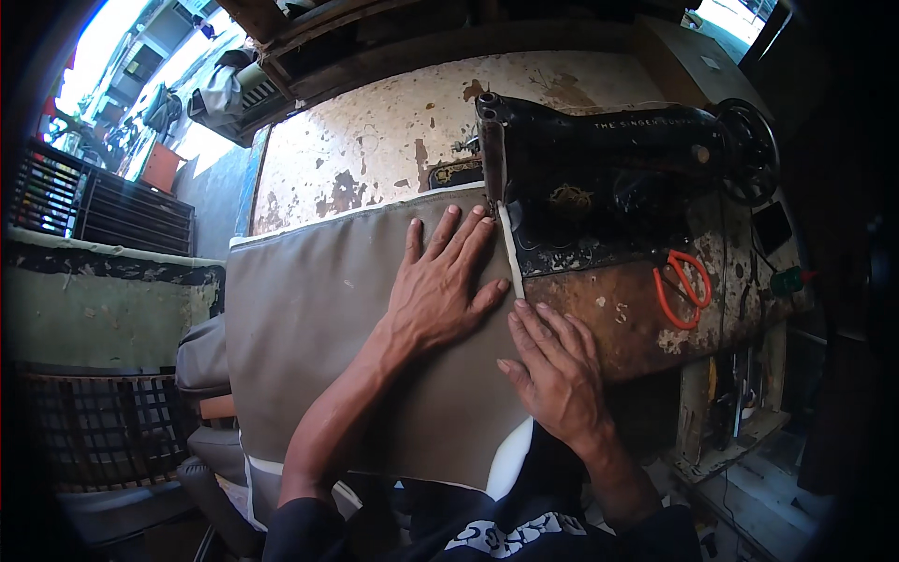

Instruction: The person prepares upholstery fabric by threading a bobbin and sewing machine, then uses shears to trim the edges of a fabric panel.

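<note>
A large sheet of brown leatherette with a white backing lies over the table in front of me, its far right corner at the needle end of a black sewing machine. My left hand rests flat on the sheet, fingers spread, tips just short of the machine head. Along the sheet's right edge runs a narrow white strip that leads up to the needle area. My right hand lies on that edge at the strip's near end, fingers stretched out and thumb apart. The needle and presser foot are mostly hidden.
Orange-handled scissors lie right of my right hand on the worn wooden table. A handwheel stands at the machine's right end, with a small green bottle nearby. An open drawer sits below. More brown covers hang at left.
</note>
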A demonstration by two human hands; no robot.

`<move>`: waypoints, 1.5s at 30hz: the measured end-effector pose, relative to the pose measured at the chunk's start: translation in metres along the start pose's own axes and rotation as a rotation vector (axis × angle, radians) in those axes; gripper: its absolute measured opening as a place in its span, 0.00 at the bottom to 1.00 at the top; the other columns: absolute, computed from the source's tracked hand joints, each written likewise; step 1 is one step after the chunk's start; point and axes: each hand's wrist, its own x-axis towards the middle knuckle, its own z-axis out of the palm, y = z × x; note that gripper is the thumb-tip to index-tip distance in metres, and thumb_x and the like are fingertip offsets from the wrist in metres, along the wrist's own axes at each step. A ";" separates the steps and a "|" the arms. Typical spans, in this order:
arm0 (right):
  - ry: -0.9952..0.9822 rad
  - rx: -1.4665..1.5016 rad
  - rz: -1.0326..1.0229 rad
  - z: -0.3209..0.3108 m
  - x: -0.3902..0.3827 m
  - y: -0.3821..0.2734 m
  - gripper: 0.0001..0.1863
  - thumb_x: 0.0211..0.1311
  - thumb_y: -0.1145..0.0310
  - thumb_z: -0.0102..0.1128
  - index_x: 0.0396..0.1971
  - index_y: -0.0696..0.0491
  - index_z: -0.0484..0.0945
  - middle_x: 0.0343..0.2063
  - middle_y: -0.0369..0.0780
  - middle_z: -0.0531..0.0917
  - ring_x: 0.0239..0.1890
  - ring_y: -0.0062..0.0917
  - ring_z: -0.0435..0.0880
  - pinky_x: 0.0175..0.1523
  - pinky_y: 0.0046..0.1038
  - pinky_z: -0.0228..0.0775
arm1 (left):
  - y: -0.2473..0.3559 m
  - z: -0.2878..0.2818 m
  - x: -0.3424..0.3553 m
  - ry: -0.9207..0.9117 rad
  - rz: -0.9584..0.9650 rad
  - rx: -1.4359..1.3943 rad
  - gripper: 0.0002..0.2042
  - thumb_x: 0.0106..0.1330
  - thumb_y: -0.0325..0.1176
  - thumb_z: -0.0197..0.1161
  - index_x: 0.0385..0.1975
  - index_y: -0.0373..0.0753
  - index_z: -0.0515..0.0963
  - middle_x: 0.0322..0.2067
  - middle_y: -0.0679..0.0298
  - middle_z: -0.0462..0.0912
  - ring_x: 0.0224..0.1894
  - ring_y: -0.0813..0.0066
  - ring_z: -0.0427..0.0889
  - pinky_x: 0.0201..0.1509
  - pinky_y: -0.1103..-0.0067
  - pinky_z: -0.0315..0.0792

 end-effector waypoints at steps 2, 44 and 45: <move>-0.004 -0.009 0.006 -0.001 0.003 0.001 0.27 0.67 0.57 0.64 0.61 0.57 0.79 0.66 0.40 0.76 0.67 0.37 0.73 0.71 0.46 0.59 | -0.003 0.000 0.005 0.013 0.014 0.020 0.36 0.72 0.56 0.54 0.73 0.39 0.63 0.77 0.59 0.58 0.80 0.54 0.50 0.80 0.47 0.40; -0.081 -0.087 -0.037 0.005 0.044 0.016 0.34 0.70 0.45 0.58 0.65 0.55 0.76 0.70 0.39 0.72 0.64 0.38 0.71 0.71 0.47 0.57 | -0.046 -0.003 0.021 0.163 0.335 -0.022 0.19 0.64 0.42 0.71 0.54 0.48 0.85 0.59 0.66 0.84 0.68 0.61 0.75 0.78 0.49 0.54; -0.083 -0.103 -0.031 -0.001 0.041 0.016 0.34 0.70 0.45 0.58 0.65 0.55 0.76 0.70 0.39 0.72 0.64 0.38 0.71 0.71 0.47 0.57 | -0.038 -0.007 0.026 0.162 0.324 0.008 0.19 0.64 0.42 0.70 0.55 0.47 0.84 0.60 0.65 0.83 0.69 0.61 0.74 0.78 0.49 0.53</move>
